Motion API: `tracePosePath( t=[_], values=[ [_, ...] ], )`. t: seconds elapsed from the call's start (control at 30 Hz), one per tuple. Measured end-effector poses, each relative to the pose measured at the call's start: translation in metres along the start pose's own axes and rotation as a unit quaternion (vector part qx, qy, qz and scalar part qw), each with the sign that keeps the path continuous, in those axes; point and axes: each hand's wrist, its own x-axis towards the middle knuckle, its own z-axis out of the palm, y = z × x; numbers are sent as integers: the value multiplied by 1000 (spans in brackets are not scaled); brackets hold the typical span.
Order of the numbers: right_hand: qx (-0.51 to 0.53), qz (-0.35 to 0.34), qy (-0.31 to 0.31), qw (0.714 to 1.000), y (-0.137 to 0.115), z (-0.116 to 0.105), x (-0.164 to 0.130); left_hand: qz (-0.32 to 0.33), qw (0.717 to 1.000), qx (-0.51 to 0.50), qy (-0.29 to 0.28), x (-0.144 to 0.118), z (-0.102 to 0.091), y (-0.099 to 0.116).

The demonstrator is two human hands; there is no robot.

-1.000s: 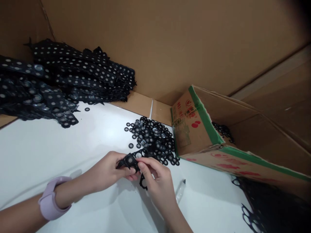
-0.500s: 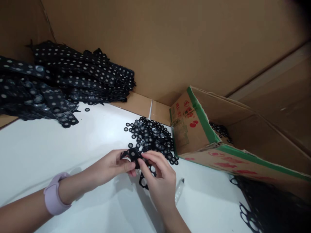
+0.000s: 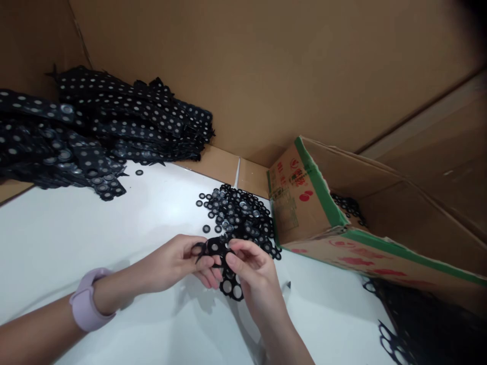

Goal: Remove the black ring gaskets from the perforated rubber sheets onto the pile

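Between my two hands is a thin black sheet with round holes (image 3: 232,288), its lower end hanging down over the white table. My left hand (image 3: 194,261) pinches the sheet's left end between thumb and fingers. On its other side, my right hand (image 3: 254,271) has thumb and forefinger closed at the sheet's edge; whether a loose ring is between them I cannot make out. Just beyond the fingers lies a heap of small black rings (image 3: 239,213) with pale centres. A purple band (image 3: 89,299) is round my left wrist.
Black dotted sheets (image 3: 133,111) are stacked at the back left. To the right stands an open cardboard box (image 3: 304,203) with green-taped edges and black pieces inside. Black punched scrap (image 3: 429,319) lies in front of it. A pen-like object (image 3: 287,289) is partly behind my right arm.
My right hand has shifted slightly right and down. The held sheet has turned, and more of its open holes show below my fingers. My right arm now covers most of the pen-like object.
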Motion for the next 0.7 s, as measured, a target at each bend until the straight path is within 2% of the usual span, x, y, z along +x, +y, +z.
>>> tracePosePath(
  t=[0.17,0.3,0.37,0.5,0.6,0.7],
  values=[
    [-17,-7,1,1000,-2,-13,3,-15,999,13,25,0,-16,3],
    [-84,-46,43,994,-5,-25,3,18,990,84,108,4,-33,8],
    [-118,-57,16,991,-5,-25,2,47,979,142,138,5,-34,10],
    [-135,-21,-76,988,-4,-13,0,90,942,282,161,-2,-20,9],
    [-127,0,-96,987,-6,-7,-1,132,904,369,169,-9,-9,8],
    [-105,20,-99,989,-8,-4,-2,193,863,443,145,-13,-7,3]
  ],
)
